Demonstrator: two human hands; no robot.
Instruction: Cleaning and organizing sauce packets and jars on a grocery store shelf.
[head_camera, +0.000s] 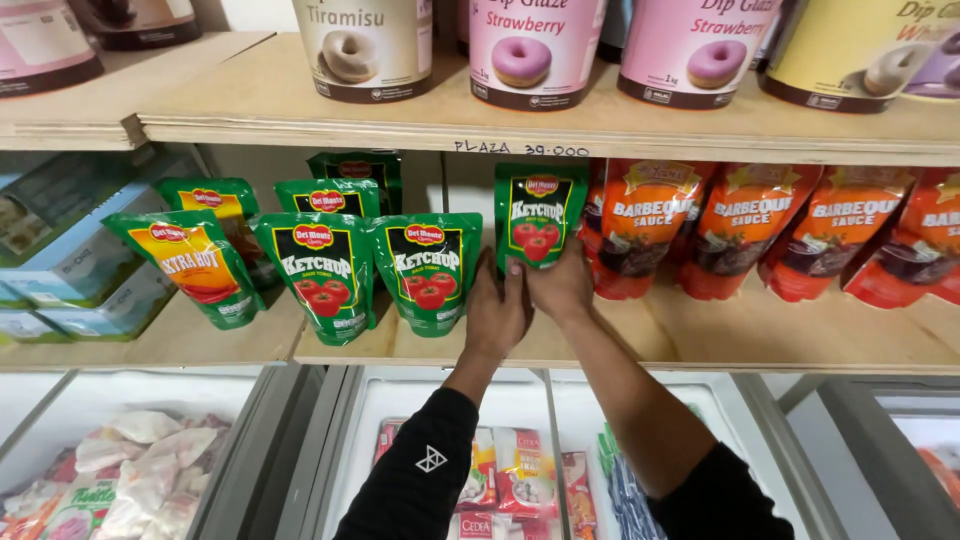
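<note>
Both my hands grip the bottom of one green sauce pouch (540, 212) with a picture of tomatoes, held upright on the wooden shelf (700, 340). My left hand (495, 312) holds its lower left corner. My right hand (562, 285) holds its lower right edge. Just left of it stand two more green pouches (428, 270) of the same kind, with further green pouches behind them. Orange-red sauce pouches (640, 225) lean in a row right beside it.
Large tubs (530, 50) with doughnut pictures stand on the shelf above. Pale blue boxes (70, 260) lie at the left. Below the shelf are glass-topped chest freezers (300, 450) with packaged goods inside.
</note>
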